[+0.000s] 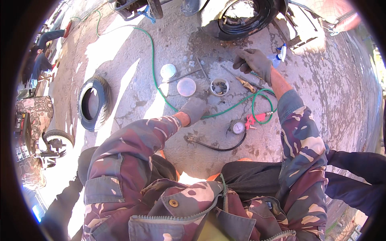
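Note:
My left hand [194,109], in a grey glove, is low over the ground beside the green hose [153,68]; its fingers blur into the concrete. Just beyond it lies a round translucent lid [186,87]. My right hand [254,64], also gloved, is raised farther off with its fingers curled together; whether something small is in them I cannot make out. Below it are a pointed tool with a wooden handle [246,84] and an open round tin [219,86] holding small dark pieces. Nearer me lies a red tyre inflator [257,119] with a dial gauge [238,127] and black hose.
A bare tyre [93,103] lies at the left. A wheel [241,20] rests at the far side, near a spray bottle [277,56]. A round silver lid [168,71] and a metal bar [183,76] lie mid-ground. People's legs [358,172] show at the right.

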A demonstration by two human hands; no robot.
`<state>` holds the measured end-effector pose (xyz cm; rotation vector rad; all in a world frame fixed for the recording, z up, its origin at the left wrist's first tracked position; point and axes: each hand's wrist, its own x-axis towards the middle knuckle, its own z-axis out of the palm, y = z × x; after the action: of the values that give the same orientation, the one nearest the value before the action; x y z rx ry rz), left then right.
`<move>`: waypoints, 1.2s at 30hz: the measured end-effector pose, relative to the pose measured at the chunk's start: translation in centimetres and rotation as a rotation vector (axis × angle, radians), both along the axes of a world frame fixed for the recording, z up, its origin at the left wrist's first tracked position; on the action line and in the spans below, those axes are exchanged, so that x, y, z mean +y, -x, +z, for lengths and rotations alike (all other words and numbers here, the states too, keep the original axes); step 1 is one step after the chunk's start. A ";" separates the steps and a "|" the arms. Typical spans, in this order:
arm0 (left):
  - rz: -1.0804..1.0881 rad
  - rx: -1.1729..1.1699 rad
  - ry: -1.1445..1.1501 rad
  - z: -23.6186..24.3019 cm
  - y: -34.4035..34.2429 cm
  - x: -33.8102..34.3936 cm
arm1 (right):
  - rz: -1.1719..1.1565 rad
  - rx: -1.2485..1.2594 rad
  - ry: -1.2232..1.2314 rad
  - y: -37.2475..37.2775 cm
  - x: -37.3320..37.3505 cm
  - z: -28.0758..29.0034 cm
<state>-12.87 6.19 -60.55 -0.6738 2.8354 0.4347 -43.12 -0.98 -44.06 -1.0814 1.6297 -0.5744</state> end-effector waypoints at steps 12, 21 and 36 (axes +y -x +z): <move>0.056 0.104 -0.213 3.2 1.8 -0.8 | 0.251 0.070 -0.206 -1.2 1.1 -0.9; 0.403 0.358 -0.769 16.1 4.8 -12.4 | 0.249 -0.187 -0.170 -3.9 1.2 1.3; 0.549 0.385 -0.882 20.4 3.7 -18.6 | 0.108 -0.120 0.131 -8.7 -0.8 1.2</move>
<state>-16.54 -12.45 -40.17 -1.2065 2.2870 1.9060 -34.39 -1.75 -42.82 -1.2002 1.4370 -0.6686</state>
